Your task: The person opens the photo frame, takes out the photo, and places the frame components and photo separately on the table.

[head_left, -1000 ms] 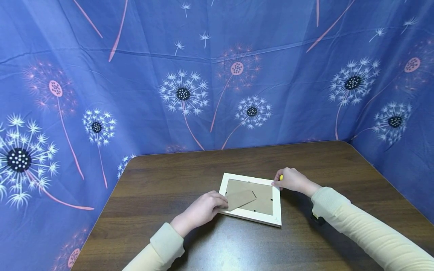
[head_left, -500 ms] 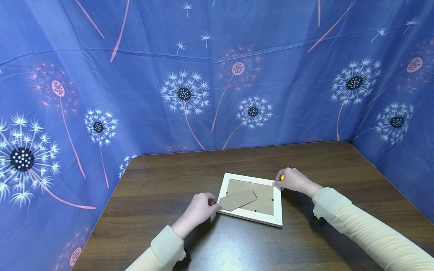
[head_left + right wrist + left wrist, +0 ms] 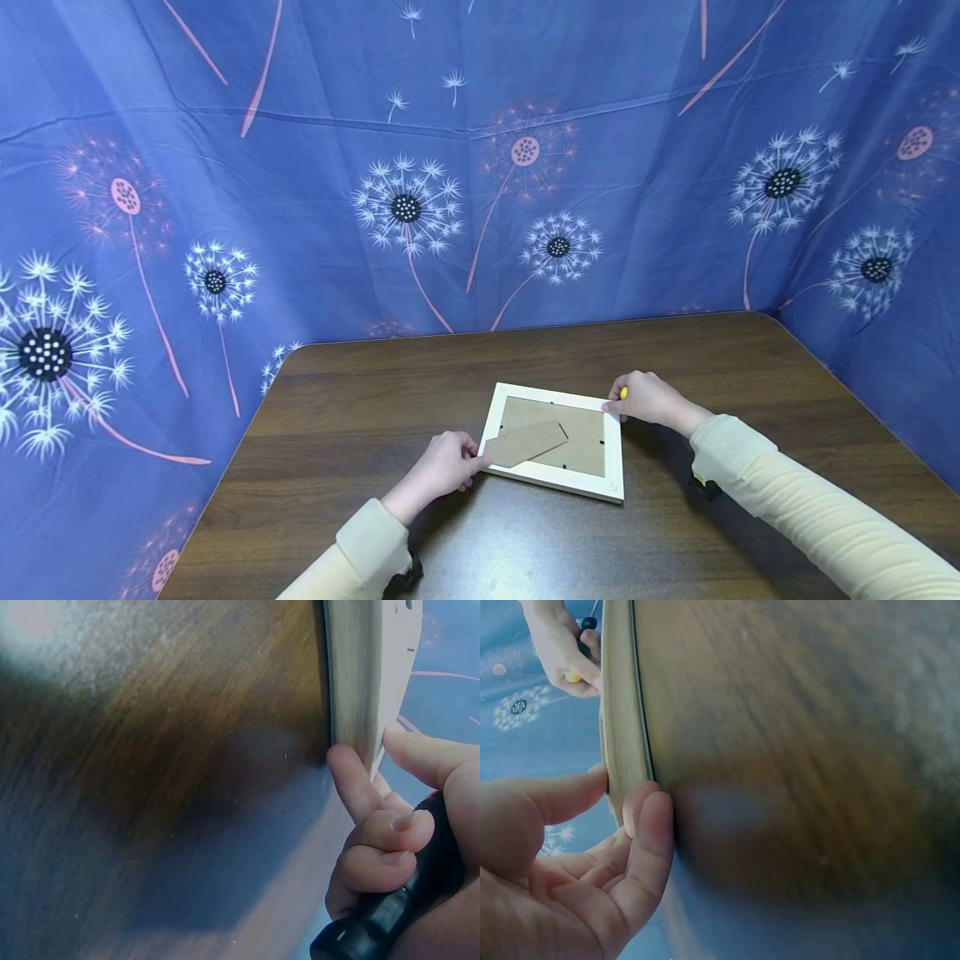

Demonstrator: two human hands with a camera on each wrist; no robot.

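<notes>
A white picture frame (image 3: 525, 476) lies back side up over the table, its brown backing board (image 3: 585, 458) showing. Small black tabs sit along the board's edges, and a brown stand leg (image 3: 525, 443) lies slanted across it. At the near left corner my left hand (image 3: 442, 463) pinches the frame, thumb above and fingertips against its side and lower edge. My right hand (image 3: 647, 398) pinches the far right corner between thumb and index finger. Its other fingers curl around a screwdriver (image 3: 442, 847) with a black handle and a yellow end; the left wrist view also shows its thin shaft.
The brown wooden table (image 3: 360, 392) has rounded far corners. Behind and beside it hangs a blue cloth (image 3: 300, 208) printed with dandelions. A dark wrist strap (image 3: 705, 487) shows under the right sleeve.
My left hand has drawn back from over the stand leg to the frame's near left corner and now pinches it. The right hand and the frame stay nearly still.
</notes>
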